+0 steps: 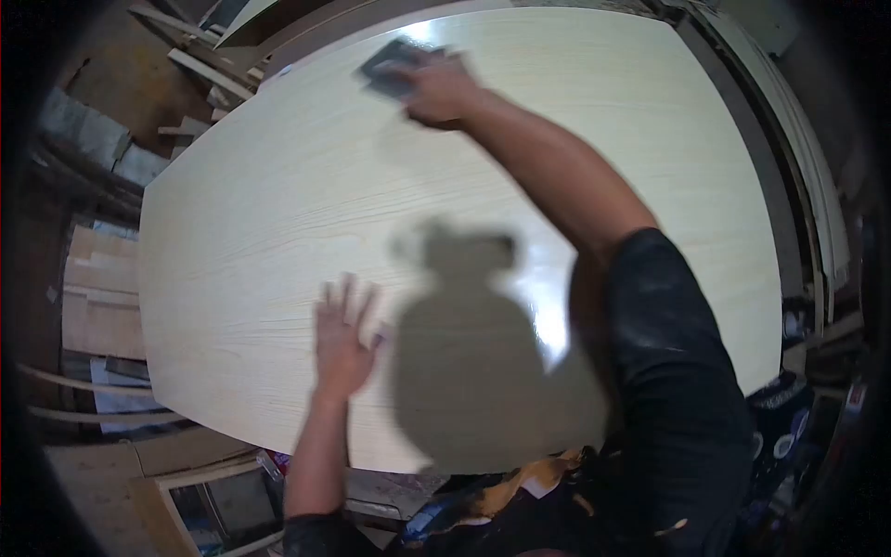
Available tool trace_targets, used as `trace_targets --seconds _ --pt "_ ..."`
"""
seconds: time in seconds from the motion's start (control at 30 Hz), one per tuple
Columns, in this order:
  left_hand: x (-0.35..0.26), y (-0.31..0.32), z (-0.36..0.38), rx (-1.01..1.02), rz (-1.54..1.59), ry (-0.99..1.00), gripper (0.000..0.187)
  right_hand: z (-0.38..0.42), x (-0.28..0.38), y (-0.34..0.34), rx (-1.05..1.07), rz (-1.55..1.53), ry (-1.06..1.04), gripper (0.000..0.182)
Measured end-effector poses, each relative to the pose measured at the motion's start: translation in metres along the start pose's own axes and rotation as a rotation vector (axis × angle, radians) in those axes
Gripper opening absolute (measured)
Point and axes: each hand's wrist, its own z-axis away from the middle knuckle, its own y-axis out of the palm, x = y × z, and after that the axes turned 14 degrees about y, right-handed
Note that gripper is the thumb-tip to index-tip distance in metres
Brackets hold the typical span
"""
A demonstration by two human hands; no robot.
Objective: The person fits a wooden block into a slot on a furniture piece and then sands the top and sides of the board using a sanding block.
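A large pale wood-grain board (241, 251) lies flat before me. My right hand (441, 88) reaches to its far edge, with the fingers round a dark grey flat pad (388, 67) that rests on the surface; hand and pad are a little blurred. Nearer to me on the left, my left hand (345, 339) is spread on the board with its fingers apart and nothing in it. The shadow of my head and body falls on the board between my arms.
Wooden strips (212, 74) lie beyond the board's far left edge. Light wood panels (102, 292) stand at the left, above a wooden frame (158, 515) at the lower left. Long boards (789, 139) run along the right side. Patterned dark cloth (780, 422) is at the lower right.
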Motion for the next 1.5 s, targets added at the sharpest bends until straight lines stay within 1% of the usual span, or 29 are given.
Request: trace_targets --seconds 0.03,0.07,0.1,0.13,0.17,0.2,0.23,0.3,0.43,0.5,0.63,0.77,0.83,0.9,0.97,1.0,1.03,1.07,1.1,1.17,1.23,1.27,1.3,1.33,1.37,1.4,1.43,1.47,1.5 --pt "0.041 0.001 0.009 -0.037 -0.032 -0.068 0.060 0.015 -0.044 -0.017 -0.200 0.050 0.021 0.063" --pt "0.088 -0.002 0.020 -0.082 -0.041 -0.110 0.058 0.034 -0.098 -0.045 -0.217 -0.076 0.138 0.061" --pt "0.125 -0.012 0.031 -0.089 -0.041 -0.214 0.056 0.065 -0.137 -0.091 -0.135 0.187 0.537 0.057" --pt "0.170 -0.013 0.047 -0.097 -0.055 -0.255 0.054 0.113 -0.191 -0.131 -0.296 -0.091 0.604 0.056" --pt "0.187 -0.024 0.058 -0.070 -0.058 -0.329 0.053 0.164 -0.253 -0.160 -0.434 0.089 0.774 0.060" --pt "0.198 -0.026 0.062 -0.061 -0.057 -0.323 0.054 0.218 -0.270 -0.194 -0.431 0.329 1.054 0.066" --pt "0.207 -0.027 0.067 -0.051 -0.055 -0.324 0.054 0.270 -0.293 -0.215 -0.342 0.469 1.256 0.071" --pt "0.205 -0.029 0.056 -0.054 -0.059 -0.265 0.055 0.314 -0.255 -0.214 -0.160 0.586 1.437 0.072" --pt "0.201 -0.026 0.049 -0.049 -0.127 -0.197 0.056 0.271 -0.144 -0.156 -0.150 0.556 1.347 0.072" --pt "0.207 -0.025 0.055 -0.067 -0.132 -0.180 0.056 0.228 -0.110 -0.118 -0.086 0.555 1.224 0.074" --pt "0.221 -0.017 0.056 -0.099 -0.110 -0.097 0.058 0.117 -0.015 -0.051 -0.028 0.515 1.104 0.075" --pt "0.224 -0.014 0.060 -0.125 -0.092 -0.014 0.060 -0.001 0.031 0.003 -0.039 0.440 1.074 0.080" --pt "0.231 -0.005 0.061 -0.266 -0.167 0.116 0.061 -0.052 0.060 0.041 -0.014 0.385 1.064 0.081" --pt "0.215 -0.016 0.060 -0.119 -0.080 0.026 0.059 -0.105 0.094 0.080 -0.013 0.313 0.928 0.079" --pt "0.198 -0.045 0.064 -0.038 -0.211 0.064 0.060 -0.160 0.154 0.141 -0.057 0.296 0.775 0.079" --pt "0.200 -0.048 0.060 -0.026 -0.215 0.055 0.060 -0.176 0.195 0.162 -0.078 0.158 0.787 0.071" --pt "0.198 -0.049 0.060 -0.049 -0.111 0.006 0.060 -0.176 0.236 0.173 0.010 0.220 0.623 0.062" --pt "0.197 -0.050 0.058 -0.075 -0.006 -0.038 0.061 -0.176 0.272 0.198 -0.077 0.144 0.519 0.057" --pt "0.206 -0.040 0.055 -0.069 0.002 -0.030 0.061 -0.173 0.305 0.208 0.001 0.137 0.413 0.060" --pt "0.250 -0.009 0.059 -0.097 -0.103 0.125 0.060 -0.129 0.354 0.197 0.072 0.000 0.022 0.064" --pt "0.275 -0.017 0.057 -0.089 0.030 0.147 0.057 -0.089 0.355 0.158 0.257 0.002 -0.081 0.062" --pt "0.282 -0.037 0.062 -0.109 -0.051 0.205 0.055 -0.079 0.330 0.144 0.225 -0.012 -0.081 0.064" --pt "0.309 -0.038 0.071 -0.063 -0.125 0.060 0.056 -0.079 0.282 0.153 0.081 0.017 -0.050 0.063" --pt "0.365 -0.033 0.087 -0.056 -0.071 -0.016 0.058 -0.071 0.219 0.135 0.008 0.014 0.065 0.060" --pt "0.388 -0.048 0.105 -0.060 -0.064 -0.111 0.056 -0.056 0.141 0.113 -0.031 0.005 0.202 0.057" --pt "0.421 -0.057 0.126 -0.077 -0.069 -0.176 0.055 -0.025 0.075 0.072 0.031 0.082 0.605 0.058" --pt "0.453 -0.063 0.148 -0.095 -0.071 -0.241 0.054 0.029 0.042 0.010 0.054 -0.080 0.890 0.068" --pt "0.480 -0.068 0.170 -0.090 -0.068 -0.280 0.053 0.080 -0.010 -0.025 -0.089 0.087 0.937 0.070" --pt "0.504 -0.075 0.183 -0.094 -0.067 -0.320 0.053 0.130 -0.031 -0.067 -0.127 0.186 0.994 0.075"
